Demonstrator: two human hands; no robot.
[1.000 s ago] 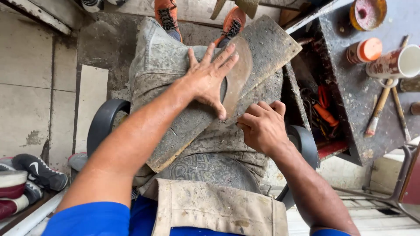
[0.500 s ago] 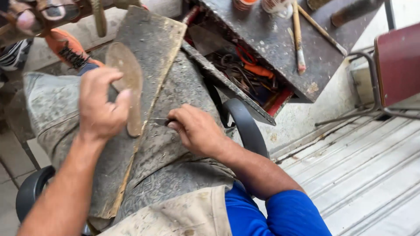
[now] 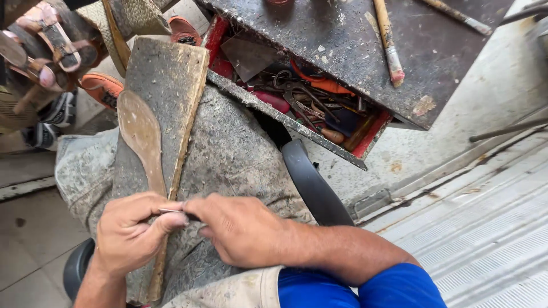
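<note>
A worn wooden board [image 3: 165, 80] lies along my lap, on a dirty grey apron [image 3: 234, 154]. On the board rests a tan sole-shaped piece of leather [image 3: 141, 137]. My left hand [image 3: 128, 234] pinches the near end of the sole against the board. My right hand [image 3: 242, 228] is right beside it, fingers closed on a thin metal blade [image 3: 174, 211] whose tip meets the left fingers. The handle is hidden in my right fist.
An open drawer [image 3: 319, 114] holding pliers, scissors and other tools sits under a stained dark worktop [image 3: 354, 40] with brushes [image 3: 388, 40] on it. Shoes and sandals [image 3: 51, 45] lie at the upper left. A black chair armrest [image 3: 311, 182] is by my right arm. Ribbed metal flooring [image 3: 491, 228] spreads right.
My view has swung right and down. My left hand slid from the sole's middle back to its near end. My right hand has closed in, so both hands meet at the blade.
</note>
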